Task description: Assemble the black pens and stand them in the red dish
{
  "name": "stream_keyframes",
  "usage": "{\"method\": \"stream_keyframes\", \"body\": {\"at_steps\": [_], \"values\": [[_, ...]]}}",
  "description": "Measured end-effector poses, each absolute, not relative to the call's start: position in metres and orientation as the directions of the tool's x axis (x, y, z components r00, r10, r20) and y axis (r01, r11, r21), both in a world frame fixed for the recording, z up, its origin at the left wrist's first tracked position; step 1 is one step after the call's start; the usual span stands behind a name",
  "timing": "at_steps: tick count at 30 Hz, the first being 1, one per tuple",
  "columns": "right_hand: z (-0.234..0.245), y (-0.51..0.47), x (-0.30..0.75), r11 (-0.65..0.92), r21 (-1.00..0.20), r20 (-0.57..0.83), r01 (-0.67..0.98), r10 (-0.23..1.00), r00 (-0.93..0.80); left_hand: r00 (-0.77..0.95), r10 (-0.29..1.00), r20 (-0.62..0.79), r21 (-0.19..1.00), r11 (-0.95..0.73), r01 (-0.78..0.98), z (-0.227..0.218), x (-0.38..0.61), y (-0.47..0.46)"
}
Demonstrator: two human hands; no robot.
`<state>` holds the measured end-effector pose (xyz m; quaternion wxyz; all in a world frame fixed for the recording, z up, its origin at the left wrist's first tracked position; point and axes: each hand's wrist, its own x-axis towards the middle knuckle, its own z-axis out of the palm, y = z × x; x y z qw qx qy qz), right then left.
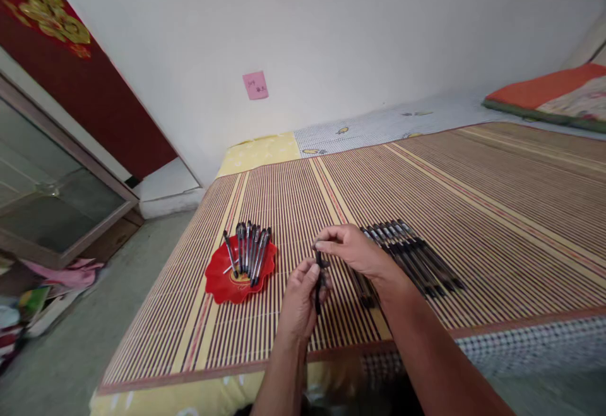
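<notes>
My left hand (303, 290) is closed around a dark pen (318, 299), held roughly upright above the mat. The fingertips of my right hand (343, 247) pinch its upper end. To the left, several clear pens with black caps (249, 249) lie across a red scalloped plate (215, 283). On the right, several black pens (416, 258) lie side by side in a slanted row, partly covered by my right hand and forearm.
A striped bamboo mat (279, 208) covers the bed, with patterned sheet (369, 132) showing along its far side. Folded orange bedding (544, 94) lies at the far right. A pink note (255, 85) is stuck on the white wall. A glass-paned door (61, 182) stands left.
</notes>
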<state>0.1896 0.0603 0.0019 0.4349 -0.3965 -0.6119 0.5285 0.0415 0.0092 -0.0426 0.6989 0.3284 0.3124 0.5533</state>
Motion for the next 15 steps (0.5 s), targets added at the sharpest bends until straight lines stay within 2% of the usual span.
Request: {"method": "stream_keyframes", "body": {"at_steps": [12,15], "values": [[-0.001,0.062,0.189,0.153,-0.987,0.130,0.058,0.949,-0.288,0.118,0.988,-0.102,0.834,0.149,-0.531,-0.042,0.042,0.011],[-0.004,0.068,0.200,0.181,-0.982,0.165,0.056,0.963,-0.213,0.065,0.988,-0.138,0.811,0.151,-0.566,-0.042,0.040,0.013]]}}
